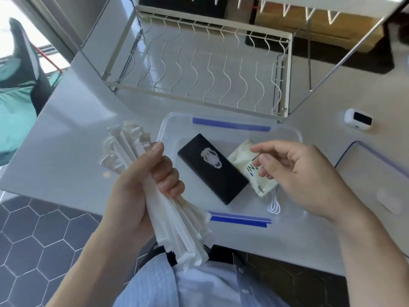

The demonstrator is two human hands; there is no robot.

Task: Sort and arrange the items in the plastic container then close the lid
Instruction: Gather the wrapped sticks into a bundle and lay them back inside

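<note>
Bright daylight from the upper left, beyond the dish rack (pixel 199 69). Glare washing the table (pixel 73 129) left of the rack, softer grey to its right. Faint shadows under the rack wires. Strong wide-angle bending toward the edges. Slight softness overall, fine print on the packet (pixel 254 171) below the rack unreadable.

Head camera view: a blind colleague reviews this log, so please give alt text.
A left hand grips a bundle of white paper-wrapped straws beside an open clear plastic container holding a black box, cream packet and white cable. The right hand hovers open above.
</note>
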